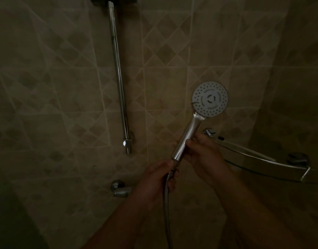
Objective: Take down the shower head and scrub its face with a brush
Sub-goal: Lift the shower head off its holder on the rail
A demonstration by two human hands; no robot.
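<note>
The chrome shower head (209, 99) is off the wall, its round pale face with dotted nozzles turned toward me. My right hand (204, 151) grips the lower part of its handle. My left hand (157, 178) holds the bottom end of the handle where the metal hose (166, 209) joins, and the hose runs down from there out of the frame. No brush is in view.
A vertical chrome slide rail (118, 78) is fixed to the tiled wall at centre left. A chrome tap fitting (118, 188) sits low on the wall. To the right a glass corner shelf with a chrome rail (258, 159) juts out. The room is dim.
</note>
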